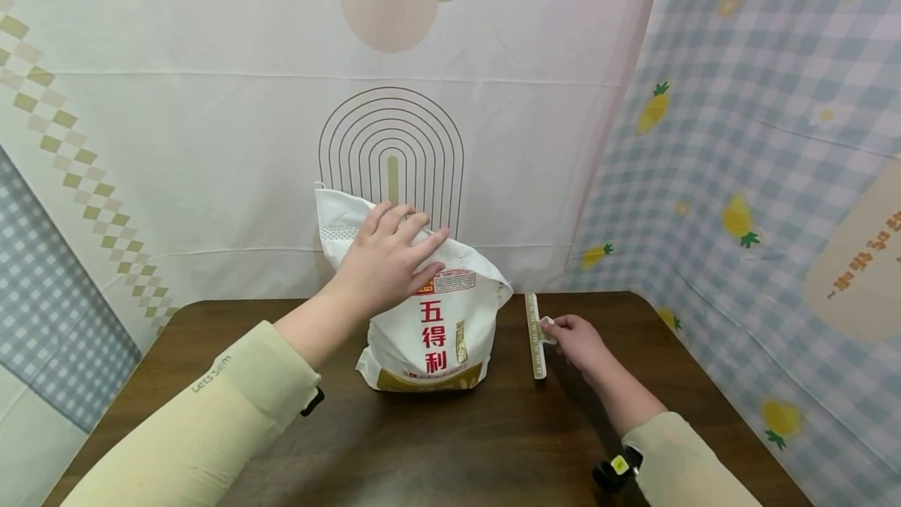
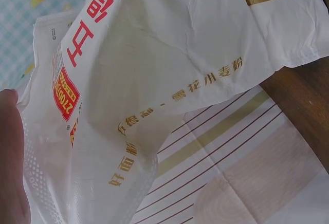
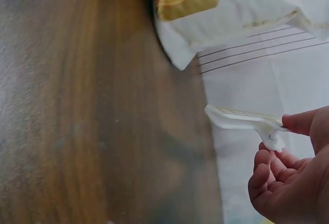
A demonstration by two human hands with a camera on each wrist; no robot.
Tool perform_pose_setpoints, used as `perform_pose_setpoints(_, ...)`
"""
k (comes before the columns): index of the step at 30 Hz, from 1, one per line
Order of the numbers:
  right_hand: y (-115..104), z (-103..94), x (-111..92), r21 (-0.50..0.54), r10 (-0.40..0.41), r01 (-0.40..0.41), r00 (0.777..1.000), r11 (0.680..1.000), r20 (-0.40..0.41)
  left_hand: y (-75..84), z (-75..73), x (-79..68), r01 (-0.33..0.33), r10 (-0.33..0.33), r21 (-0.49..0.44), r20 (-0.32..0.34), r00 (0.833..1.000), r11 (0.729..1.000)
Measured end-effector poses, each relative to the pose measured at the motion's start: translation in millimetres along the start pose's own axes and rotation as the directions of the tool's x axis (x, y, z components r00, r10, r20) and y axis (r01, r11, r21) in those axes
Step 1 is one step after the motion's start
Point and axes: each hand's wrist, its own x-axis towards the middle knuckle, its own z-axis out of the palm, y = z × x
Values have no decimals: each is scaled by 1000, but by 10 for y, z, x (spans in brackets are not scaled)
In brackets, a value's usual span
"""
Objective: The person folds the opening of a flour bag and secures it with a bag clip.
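A white flour bag (image 1: 468, 327) with red characters and a gold base stands on the brown table, its top edge slumped and slanting. My left hand (image 1: 387, 260) lies over the upper part of the bag with its fingers spread. In the left wrist view, part of that hand shows at the edge beside the bag's creased white side (image 2: 169, 44). To the right of the bag, my right hand (image 1: 579, 343) pinches a long white bag clip (image 1: 536, 339) by its handle, between thumb and fingers. The right wrist view shows the clip (image 3: 239, 118) side on, apart from the bag.
Brown wooden tabletop (image 1: 450, 452) extends around the bag toward me. A white patterned curtain (image 1: 211, 178) hangs right behind the table's back edge. Blue checked cloth (image 1: 704, 139) with pineapples closes off the right side, and more checked cloth hangs at the left.
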Motion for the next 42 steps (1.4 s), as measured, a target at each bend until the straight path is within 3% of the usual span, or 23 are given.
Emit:
perform_pose_setpoints(8, -299, -145, -61, 104, -134, 135, 991, 985, -20, -5, -3, -1, -9, 9, 3, 2, 1000, 1000)
perform_pose_setpoints(16, -723, -286, -163, 245, -276, 299, 953, 922, -124, -15, -6, 1, -16, 16, 13, -3, 1000, 1000)
perform_pose_setpoints(20, -879, -313, -180, 332, -322, 368, 928, 868, -188, -16, -5, 6, -19, 19, 15, -4, 1000, 1000)
perform_pose_setpoints(26, -1119, -284, -223, 454, -399, 484, 874, 748, -276, -20, -2, 8, -18, 18, 10, -1, 1000, 1000)
perform_pose_setpoints(30, -1308, -202, -267, 465, -467, 568, 823, 680, -323, -29, -5, 6, -16, 16, 7, -4, 1000, 1000)
perform_pose_setpoints(33, -1426, -138, -282, 453, -499, 604, 797, 656, -340, -36, -5, 8, -16, 16, 7, -10, 1000, 1000)
perform_pose_setpoints(42, -1554, -64, -219, 487, -520, 584, 808, 649, -277, -39, -10, 34, -11, 11, -7, -8, 1000, 1000)
